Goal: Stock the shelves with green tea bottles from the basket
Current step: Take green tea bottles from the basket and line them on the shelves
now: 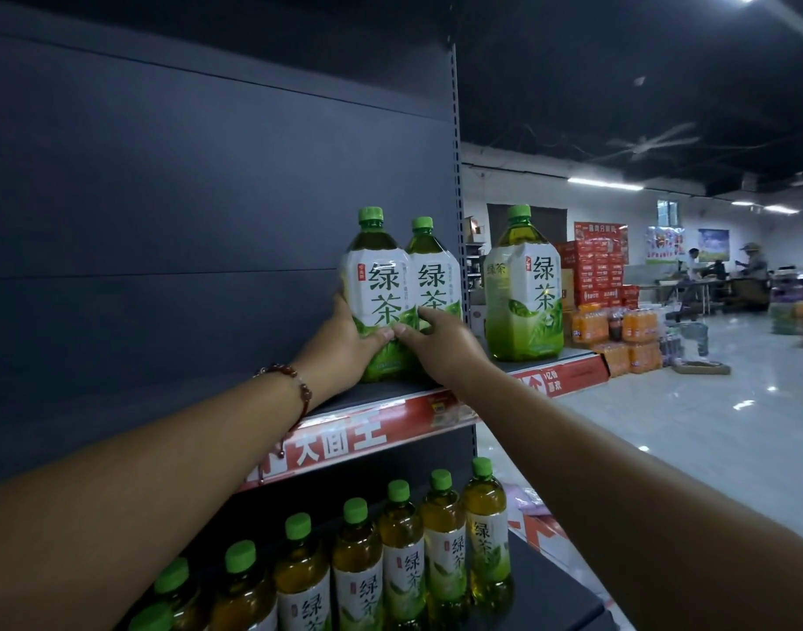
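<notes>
- Two large green tea bottles stood upright, side by side and touching, on the upper shelf (390,393) close to the slotted upright post (458,175) at its right end.
- The left hand (345,343) gripped the left bottle (377,289) low on its body, thumb across the front of the label's lower part and the other fingers wrapped round the far left side, mostly hidden.
- The right hand (440,343) lay against the lower front of the right bottle (436,284), thumb tip nearly meeting the left thumb at the seam between the bottles; its fingers curled round the base, though how firmly they clamped could not be told.
- Both bottles' long axes ran vertical, caps up, labels facing the person. They lay straight ahead of the fingers, between the hands and the dark back panel (208,198).
- Each hand was nearest its own bottle; neither reached across the other.
- Judged from this, the coming move would be a short push straight back or a slight squaring of the pair, keeping both upright, then letting go.
- A third large bottle (523,284) stood alone on the next bay's shelf, right of the post, apart from the hands.
- Smaller green tea bottles (404,553) filled a row on the lower shelf.
- The basket was not in view.
</notes>
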Demonstrator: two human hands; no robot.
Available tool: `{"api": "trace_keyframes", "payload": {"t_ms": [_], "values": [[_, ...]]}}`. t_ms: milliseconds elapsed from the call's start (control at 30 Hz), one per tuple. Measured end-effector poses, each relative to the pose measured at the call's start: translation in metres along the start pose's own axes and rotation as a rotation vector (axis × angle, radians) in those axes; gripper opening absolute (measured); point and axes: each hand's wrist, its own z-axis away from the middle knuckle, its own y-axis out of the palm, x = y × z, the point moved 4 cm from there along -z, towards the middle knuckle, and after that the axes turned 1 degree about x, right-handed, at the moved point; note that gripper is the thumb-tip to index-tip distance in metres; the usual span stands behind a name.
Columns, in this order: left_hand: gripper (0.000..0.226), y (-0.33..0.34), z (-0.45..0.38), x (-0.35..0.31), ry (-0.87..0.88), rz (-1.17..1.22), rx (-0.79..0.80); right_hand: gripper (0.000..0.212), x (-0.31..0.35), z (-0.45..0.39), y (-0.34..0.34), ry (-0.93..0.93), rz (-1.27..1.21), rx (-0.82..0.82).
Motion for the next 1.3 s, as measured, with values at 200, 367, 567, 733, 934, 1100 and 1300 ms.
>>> {"api": "trace_keyframes", "payload": {"t_ms": [200, 367, 567, 733, 934, 1100, 1300], "values": [[0.068, -0.002, 0.005, -0.005, -0.069, -0.069, 0.004, 0.061, 0.003, 0.004, -0.001, 0.0, 0.096, 0.003], [0.048, -0.005, 0.029, -0.02, -0.124, -0.317, 0.041, 0.058, 0.006, 0.024, -0.014, -0.067, 0.307, 0.003], [0.055, -0.006, 0.082, -0.035, 0.046, -0.815, 0.027, 0.058, 0.014, 0.07, -0.048, -0.226, 0.697, 0.102], [0.065, 0.02, 0.133, -0.056, 0.222, -0.766, 0.049, 0.06, 0.001, 0.121, -0.075, -0.254, 0.839, 0.183], [0.068, 0.093, 0.19, -0.064, 0.295, -0.661, 0.203, 0.07, -0.056, 0.189, -0.105, -0.054, 1.006, 0.286], [0.069, 0.17, 0.235, -0.062, 0.322, -0.548, 0.383, 0.074, -0.126, 0.255, -0.138, 0.133, 1.06, 0.357], [0.067, 0.255, 0.292, -0.079, 0.407, -0.388, 0.563, 0.077, -0.201, 0.337, -0.173, 0.391, 1.076, 0.406]]}}
